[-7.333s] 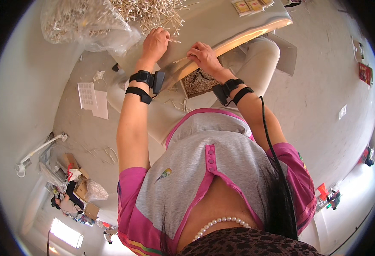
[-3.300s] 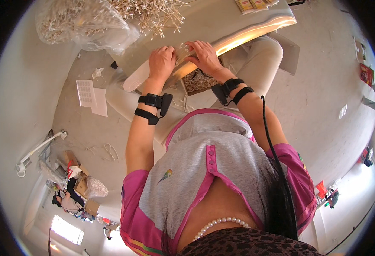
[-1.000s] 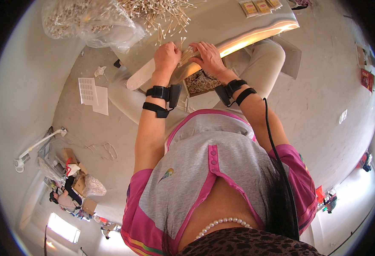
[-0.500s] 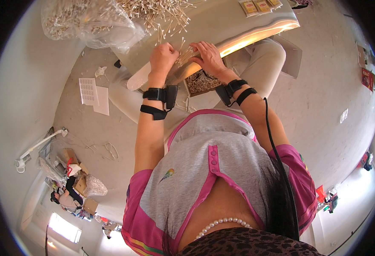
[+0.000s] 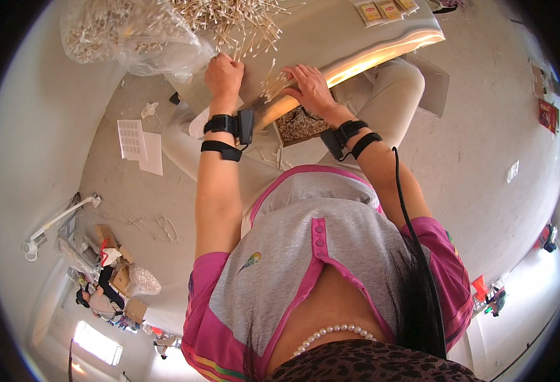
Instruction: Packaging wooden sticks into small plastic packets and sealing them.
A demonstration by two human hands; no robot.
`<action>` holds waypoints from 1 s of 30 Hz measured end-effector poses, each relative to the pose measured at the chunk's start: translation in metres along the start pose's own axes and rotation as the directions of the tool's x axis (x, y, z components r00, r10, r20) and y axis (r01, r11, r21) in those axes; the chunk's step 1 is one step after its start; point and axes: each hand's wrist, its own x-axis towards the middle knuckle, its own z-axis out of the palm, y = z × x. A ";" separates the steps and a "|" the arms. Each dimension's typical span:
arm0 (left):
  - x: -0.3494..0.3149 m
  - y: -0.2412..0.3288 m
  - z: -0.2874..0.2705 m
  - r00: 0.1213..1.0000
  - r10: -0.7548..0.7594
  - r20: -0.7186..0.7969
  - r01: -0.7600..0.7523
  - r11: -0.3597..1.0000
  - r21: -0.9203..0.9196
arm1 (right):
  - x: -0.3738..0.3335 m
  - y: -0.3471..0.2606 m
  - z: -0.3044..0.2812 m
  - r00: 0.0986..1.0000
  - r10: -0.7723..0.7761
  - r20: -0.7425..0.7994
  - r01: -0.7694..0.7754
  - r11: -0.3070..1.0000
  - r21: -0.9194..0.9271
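Note:
Loose cotton swabs (image 5: 245, 22) lie in a heap at the far side of the table (image 5: 331, 32), spilling from a clear plastic bag (image 5: 159, 44). Next to the heap's near edge my left hand (image 5: 224, 77) is closed; what its fingers hold, if anything, is hidden. A small bunch of swabs (image 5: 271, 86) rests at the table's near edge, between my two hands. Beside that bunch is my right hand (image 5: 310, 89), thumb and fingers apart, its fingertips close to the swab ends.
Below the table edge, an open box (image 5: 300, 125) contains many swabs. Several small flat packs (image 5: 387, 10) lie at the far right of the table. Paper sheets (image 5: 141, 148) are on the floor at left. Farther off are cardboard boxes (image 5: 120, 277) and another person (image 5: 101, 299).
My left hand has moved away from the small bunch, left and farther up toward the swab heap. My right hand stays beside the bunch almost unchanged.

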 end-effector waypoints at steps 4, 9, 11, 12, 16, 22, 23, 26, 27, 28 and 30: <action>0.005 -0.006 -0.004 0.999 -0.026 0.030 0.028 0.998 -0.055 | 0.001 -0.001 -0.001 1.000 -0.007 -0.006 0.007 1.000 0.004; 0.005 -0.012 -0.014 0.997 -0.075 0.023 0.078 0.973 -0.218 | 0.000 -0.001 -0.002 1.000 -0.006 -0.004 0.006 1.000 0.005; 0.003 -0.011 -0.018 0.996 -0.066 0.061 0.080 0.956 -0.283 | 0.000 -0.001 -0.002 1.000 -0.008 -0.009 0.008 1.000 0.012; 0.000 -0.009 -0.019 0.996 -0.064 0.064 0.080 0.955 -0.284 | 0.000 0.000 -0.002 1.000 -0.004 -0.006 0.004 1.000 0.008; -0.018 0.002 -0.015 0.973 0.091 0.212 -0.005 0.926 -0.377 | -0.001 0.000 -0.002 1.000 0.019 0.018 -0.019 1.000 -0.005; -0.027 0.004 -0.006 0.959 0.174 0.224 -0.089 0.935 -0.344 | 0.001 -0.001 0.000 1.000 0.010 0.013 -0.010 1.000 0.002; -0.026 0.004 -0.007 0.964 0.162 0.209 -0.080 0.931 -0.356 | 0.001 -0.001 0.000 1.000 0.011 0.014 -0.011 1.000 0.001; -0.024 0.005 -0.009 0.972 0.176 0.158 -0.111 0.929 -0.354 | 0.001 -0.001 0.000 1.000 0.016 0.010 -0.016 1.000 0.000; -0.023 0.004 -0.010 0.972 0.202 0.121 -0.151 0.930 -0.336 | 0.001 -0.001 -0.001 1.000 0.017 0.011 -0.017 1.000 -0.004; -0.022 0.002 -0.010 0.972 0.201 0.120 -0.151 0.930 -0.336 | 0.002 -0.002 0.000 1.000 0.018 0.011 -0.018 1.000 -0.008; -0.020 0.003 -0.012 0.969 0.165 0.185 -0.087 0.925 -0.369 | 0.001 0.000 0.000 1.000 0.016 0.013 -0.015 1.000 -0.007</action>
